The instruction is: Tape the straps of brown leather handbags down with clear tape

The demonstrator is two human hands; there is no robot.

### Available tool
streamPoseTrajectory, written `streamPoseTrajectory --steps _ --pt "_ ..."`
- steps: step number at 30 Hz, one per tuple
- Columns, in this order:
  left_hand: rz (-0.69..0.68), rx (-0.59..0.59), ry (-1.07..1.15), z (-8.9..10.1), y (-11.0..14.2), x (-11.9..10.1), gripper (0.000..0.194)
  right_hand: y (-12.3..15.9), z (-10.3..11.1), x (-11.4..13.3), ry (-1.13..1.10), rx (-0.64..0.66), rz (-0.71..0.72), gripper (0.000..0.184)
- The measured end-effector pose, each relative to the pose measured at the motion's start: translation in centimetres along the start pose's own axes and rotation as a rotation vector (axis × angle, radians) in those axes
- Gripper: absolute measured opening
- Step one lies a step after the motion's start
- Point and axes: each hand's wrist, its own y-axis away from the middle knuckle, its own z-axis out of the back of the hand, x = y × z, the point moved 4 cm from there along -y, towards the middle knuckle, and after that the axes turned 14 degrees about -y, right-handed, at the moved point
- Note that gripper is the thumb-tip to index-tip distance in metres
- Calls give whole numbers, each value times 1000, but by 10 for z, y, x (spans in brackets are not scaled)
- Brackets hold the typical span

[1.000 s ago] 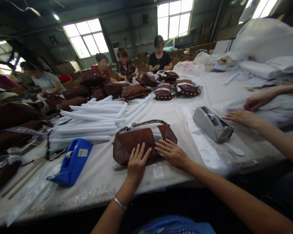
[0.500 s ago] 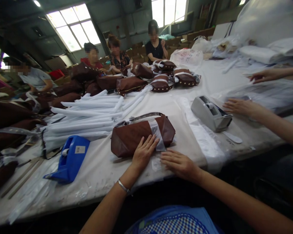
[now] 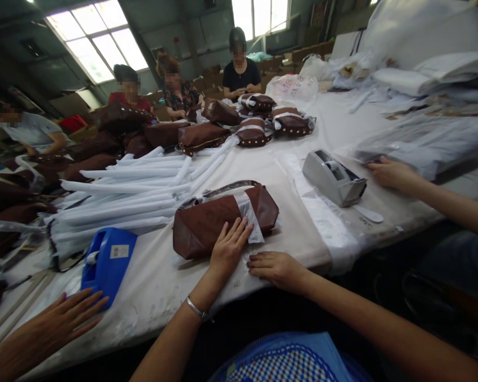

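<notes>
Though a white band [image 3: 245, 206], apparently unfastened, crosses the brown bag [image 3: 201, 225], left hand [image 3: 227, 250] and right hand [image 3: 281, 269] rest, fingers outstretched.

The left fingers [image 3: 236, 233] rest on a brown bag [image 3: 203, 226].

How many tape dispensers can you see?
2: a blue tape dispenser left of the brown bag in front, and a grey tape dispenser right of it. Others may be hidden.
</notes>
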Motion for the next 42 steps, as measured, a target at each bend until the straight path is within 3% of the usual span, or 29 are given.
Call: streamPoseTrajectory --steps 4,12,20,25,28,31,36,39,42 --pt "-11 -15 -12 1 0 1 59 8 8 0 21 -66 35 31" --pt "-19 -51 11 1 0 0 60 44 43 12 -79 -208 -90 36" --pt "12 -89 0 -2 3 -4 57 34 46 19 -37 -142 -11 35" --pt "31 -77 12 -3 4 -5 57 27 53 16 -39 -168 3 37" --pt "38 -87 20 -2 4 -6 56 24 55 14 3 -83 -33 39" --pt "42 -107 10 -2 4 -6 54 9 66 15 26 -21 -27 47" --pt "60 -162 33 -6 5 -7 48 -51 87 -6 221 -119 -66 60" --pt "70 -205 41 -9 6 -6 43 -81 77 -41 355 -108 -154 59" --pt "73 -216 46 -11 6 -6 41 -87 62 -71 416 -87 -280 55"
